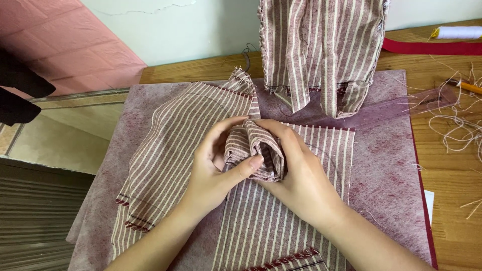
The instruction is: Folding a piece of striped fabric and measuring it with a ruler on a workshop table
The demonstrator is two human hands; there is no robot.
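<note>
— Striped cotton, maroon and cream: how many hands are on it?

— 2. The left hand (216, 168) and right hand (296, 173) both clench 1 bunched fold of striped fabric (253, 150), thumbs pressed on top, fingers wrapped round it.

— And around the fingers?

— Just beneath and to both sides, the same flat striped cloth (170, 155) spreads out. Beyond the fingertips hangs 1 more striped piece (321, 50). Everything lies on 1 mottled pink felt mat (391, 165).

— Further out?

— Past the right hand: loose threads (459, 125), 1 white thread spool (459, 32), 1 red strip (432, 47), on a wooden table (452, 185).
</note>
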